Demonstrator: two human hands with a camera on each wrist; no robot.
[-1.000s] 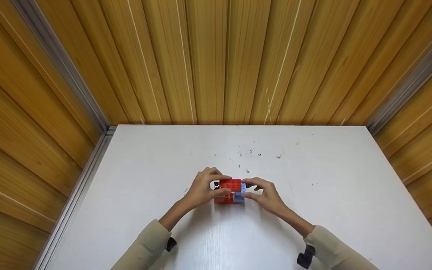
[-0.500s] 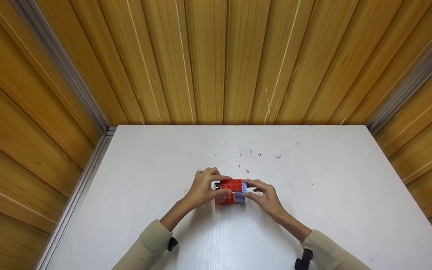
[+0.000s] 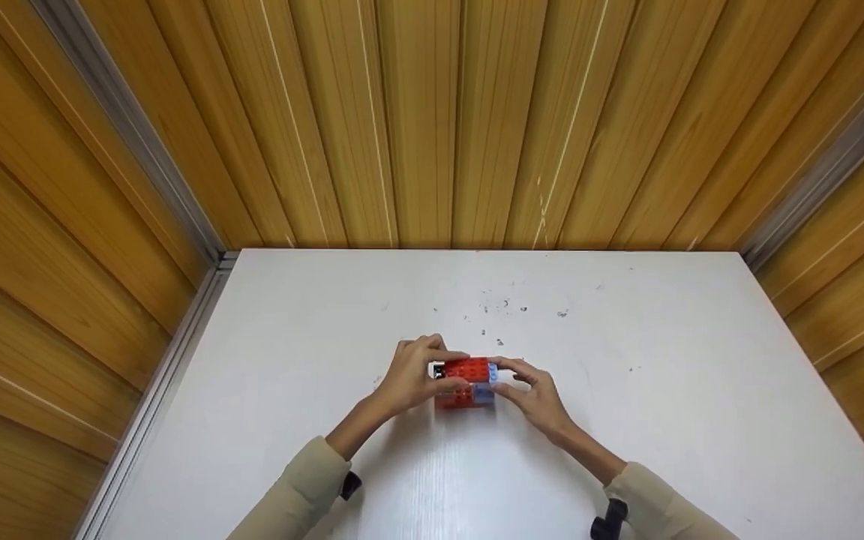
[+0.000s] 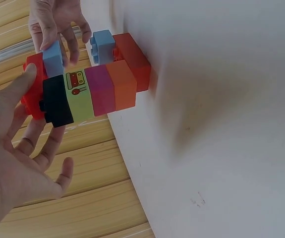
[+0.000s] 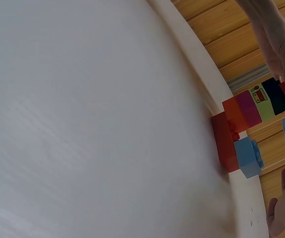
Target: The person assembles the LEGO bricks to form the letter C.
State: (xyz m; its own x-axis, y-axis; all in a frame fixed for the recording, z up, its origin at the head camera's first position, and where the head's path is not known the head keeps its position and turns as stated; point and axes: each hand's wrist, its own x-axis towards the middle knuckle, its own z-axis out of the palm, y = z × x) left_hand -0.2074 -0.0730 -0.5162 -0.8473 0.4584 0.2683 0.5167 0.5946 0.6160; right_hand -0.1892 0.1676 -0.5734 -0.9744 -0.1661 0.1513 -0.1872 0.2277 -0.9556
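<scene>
A stack of toy building bricks stands on the white table [image 3: 312,315]. Its base is a red brick [image 4: 135,62]; orange [image 4: 122,85], magenta [image 4: 100,91], yellow-green printed [image 4: 79,96] and black [image 4: 58,101] bricks rise from one end. A light blue brick [image 5: 248,157] sits on the base's other end. My left hand [image 3: 411,376] grips the upper red brick [image 3: 469,369] at the top, by the black one, thumb on its near side. My right hand [image 3: 537,394] pinches a second light blue brick [image 4: 53,59], which sticks out under the upper red brick's right end.
Small dark marks [image 3: 503,306] dot the table beyond the hands. Wood-patterned walls [image 3: 417,127] enclose the back and both sides, with grey metal rails [image 3: 169,157] at the corners. Black straps [image 3: 610,517] are worn near both sleeves.
Both hands keep their holds on the same bricks. The right forearm has shifted slightly toward the person, and the head view has drifted a little.
</scene>
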